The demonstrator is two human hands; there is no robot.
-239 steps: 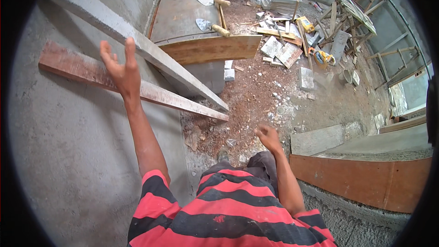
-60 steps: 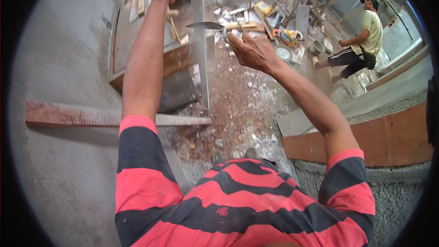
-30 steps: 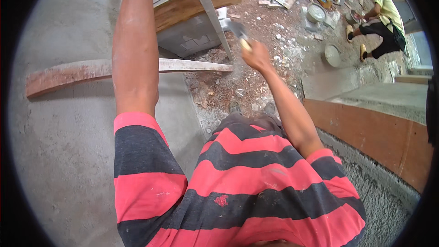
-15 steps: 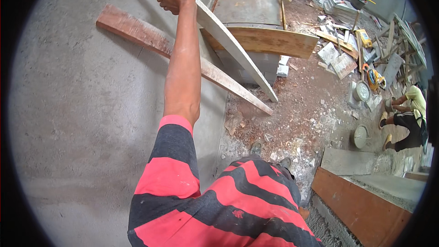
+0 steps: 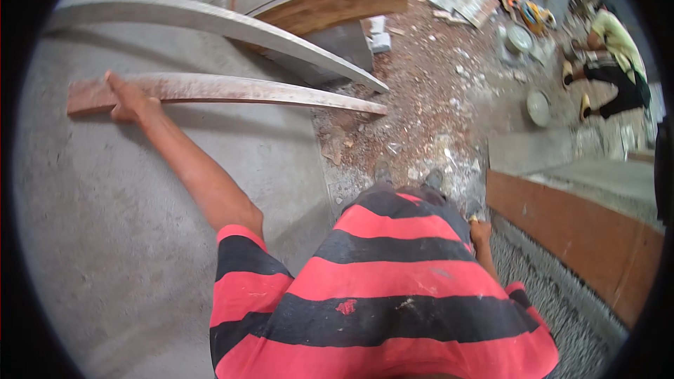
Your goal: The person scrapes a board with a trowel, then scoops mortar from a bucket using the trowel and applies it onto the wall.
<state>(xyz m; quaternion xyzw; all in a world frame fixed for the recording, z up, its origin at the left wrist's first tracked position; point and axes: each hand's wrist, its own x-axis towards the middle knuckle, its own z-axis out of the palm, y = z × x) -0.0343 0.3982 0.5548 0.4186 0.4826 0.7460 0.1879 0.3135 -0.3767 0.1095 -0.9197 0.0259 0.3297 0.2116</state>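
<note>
My left hand (image 5: 130, 100) is closed round the upper end of a reddish, cement-stained wooden board (image 5: 232, 90), which leans on the grey plastered wall at the left. Just beyond it a longer grey-white board (image 5: 210, 20) leans the same way, with no hand on it. Both boards slope down to the rubble floor. Low at my right side, my right hand (image 5: 480, 233) is closed on the handle of what looks like a trowel; its grey blade (image 5: 474, 205) points away from me and is only partly visible.
A wooden plank (image 5: 344, 5) stands on edge by a block structure ahead. To my right a brown board (image 5: 569, 228) borders wet, rough mortar (image 5: 540, 288). Another person (image 5: 618, 60) bends near buckets (image 5: 538, 108) at the far right. Broken tiles (image 5: 460, 1) and debris lie beyond.
My left hand has let go of the longer grey-white board and now grips the reddish one. My right hand has come into sight with the trowel. The view has tilted down.
</note>
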